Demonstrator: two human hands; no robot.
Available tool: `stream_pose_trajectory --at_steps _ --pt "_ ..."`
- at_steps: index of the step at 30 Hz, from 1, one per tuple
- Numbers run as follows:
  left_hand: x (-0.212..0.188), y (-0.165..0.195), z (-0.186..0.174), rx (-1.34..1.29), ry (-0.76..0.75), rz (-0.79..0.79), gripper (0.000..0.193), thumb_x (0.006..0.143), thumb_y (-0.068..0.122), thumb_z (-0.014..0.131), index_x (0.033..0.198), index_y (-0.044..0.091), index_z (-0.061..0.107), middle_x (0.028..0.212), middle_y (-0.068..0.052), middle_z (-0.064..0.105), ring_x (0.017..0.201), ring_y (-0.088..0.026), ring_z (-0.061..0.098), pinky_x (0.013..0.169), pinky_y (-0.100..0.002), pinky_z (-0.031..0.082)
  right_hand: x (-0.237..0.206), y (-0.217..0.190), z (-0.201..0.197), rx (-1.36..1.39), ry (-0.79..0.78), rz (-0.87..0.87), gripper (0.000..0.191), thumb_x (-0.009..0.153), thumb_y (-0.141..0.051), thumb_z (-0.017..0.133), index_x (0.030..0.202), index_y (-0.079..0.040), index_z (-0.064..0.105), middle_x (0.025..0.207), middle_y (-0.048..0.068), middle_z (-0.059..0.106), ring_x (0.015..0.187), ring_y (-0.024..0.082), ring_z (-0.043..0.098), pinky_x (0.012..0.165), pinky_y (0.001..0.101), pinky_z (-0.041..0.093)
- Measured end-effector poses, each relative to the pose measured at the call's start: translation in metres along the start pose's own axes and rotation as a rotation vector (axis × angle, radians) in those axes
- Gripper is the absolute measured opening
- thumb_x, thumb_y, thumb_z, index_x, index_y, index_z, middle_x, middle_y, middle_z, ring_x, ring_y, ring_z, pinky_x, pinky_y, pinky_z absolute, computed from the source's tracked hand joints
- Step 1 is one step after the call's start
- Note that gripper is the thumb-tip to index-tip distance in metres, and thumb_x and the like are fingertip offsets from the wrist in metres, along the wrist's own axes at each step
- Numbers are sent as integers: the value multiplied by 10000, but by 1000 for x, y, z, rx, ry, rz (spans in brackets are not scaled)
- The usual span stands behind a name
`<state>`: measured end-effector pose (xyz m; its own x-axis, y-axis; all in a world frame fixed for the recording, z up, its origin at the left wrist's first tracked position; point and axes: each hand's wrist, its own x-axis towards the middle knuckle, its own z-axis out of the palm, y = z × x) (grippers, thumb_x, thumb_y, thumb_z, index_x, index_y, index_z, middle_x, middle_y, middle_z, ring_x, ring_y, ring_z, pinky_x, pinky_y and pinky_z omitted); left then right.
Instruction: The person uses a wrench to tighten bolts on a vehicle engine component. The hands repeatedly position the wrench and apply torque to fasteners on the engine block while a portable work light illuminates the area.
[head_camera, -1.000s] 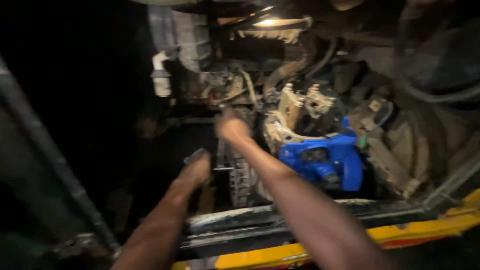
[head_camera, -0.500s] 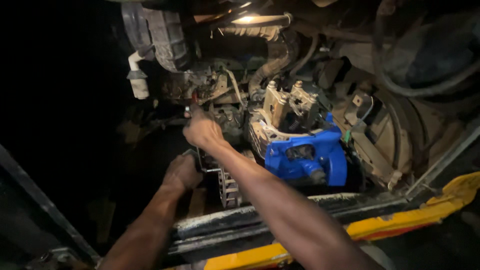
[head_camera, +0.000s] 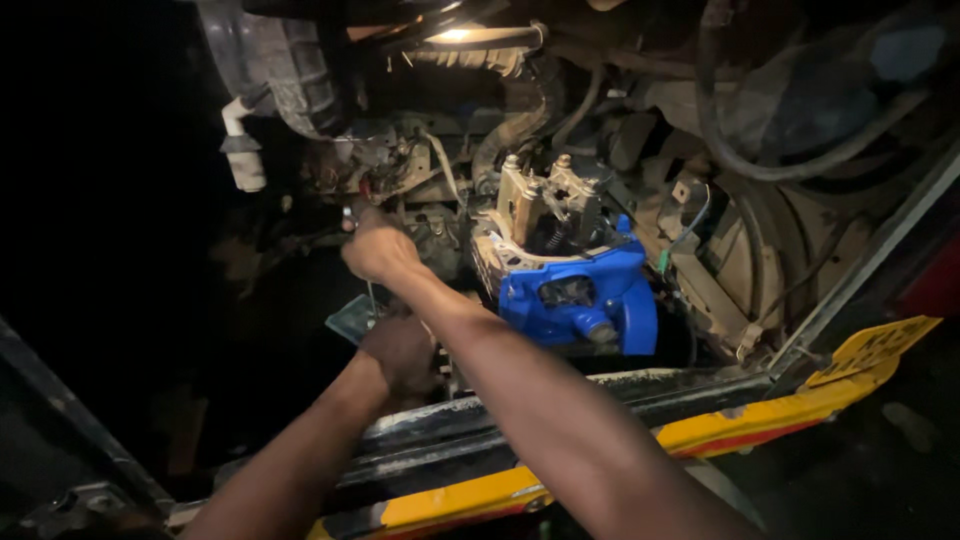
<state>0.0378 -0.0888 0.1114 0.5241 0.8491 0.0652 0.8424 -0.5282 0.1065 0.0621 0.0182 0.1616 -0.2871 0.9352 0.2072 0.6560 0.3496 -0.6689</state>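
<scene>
My right hand (head_camera: 378, 252) is closed around a small metal tool (head_camera: 349, 213) whose tip pokes out above the fist, up against the grimy engine parts (head_camera: 400, 165). A thin rod (head_camera: 370, 297) runs down from that fist. My left hand (head_camera: 402, 352) sits just below it, curled over dark parts next to a flat greenish piece (head_camera: 352, 318); what it grips is hidden. To the right of both hands stands a bright blue engine housing (head_camera: 585, 295) with an open pale metal top (head_camera: 545, 200).
Hoses and a ribbed duct (head_camera: 270, 70) hang above, with a lit lamp (head_camera: 455, 35). A white plug-like fitting (head_camera: 243, 150) hangs at the left. A yellow-edged body panel (head_camera: 700, 430) runs along the front. The left side is dark.
My right hand has moved left, away from the blue housing, toward the grimy parts. My left hand has come up closer beneath it. The view has shifted.
</scene>
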Motion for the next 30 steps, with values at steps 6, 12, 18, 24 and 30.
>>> stream_pose_trajectory --at_steps 6,12,18,24,30 --pt "21 -13 20 52 -120 55 818 588 352 862 1310 72 596 1369 -220 578 1300 -377 532 1115 -428 425 -6 -6 -7 -21 -37 4 386 802 -118 633 1185 -137 583 1169 235 688 1101 414 666 921 488 525" --pt "22 -28 38 -116 71 174 744 584 308 834 1268 91 637 1321 -188 628 1294 -354 543 1113 -435 401 -34 -10 -21 -11 72 -148 266 833 -143 646 1090 -77 667 961 282 723 977 466 695 851 501 558" --pt "19 -24 40 -64 31 88 710 584 283 828 1241 92 642 1294 -176 638 1256 -333 562 1086 -424 424 -66 -26 -41 87 46 -198 214 921 -156 598 1095 -49 659 808 276 714 807 451 727 723 503 572" --pt "19 -33 38 -128 37 32 668 601 251 815 1227 86 653 1272 -174 654 1225 -322 585 1058 -419 451 -130 -31 -58 71 -124 -224 168 947 -161 556 1080 -68 600 803 202 713 693 369 759 620 447 616" --pt "7 -25 47 -159 29 21 627 618 219 801 1213 79 664 1251 -172 670 1194 -312 608 1031 -413 478 -116 -14 -49 69 -43 -436 185 888 -115 643 1063 -55 630 853 221 729 821 432 725 721 494 568"
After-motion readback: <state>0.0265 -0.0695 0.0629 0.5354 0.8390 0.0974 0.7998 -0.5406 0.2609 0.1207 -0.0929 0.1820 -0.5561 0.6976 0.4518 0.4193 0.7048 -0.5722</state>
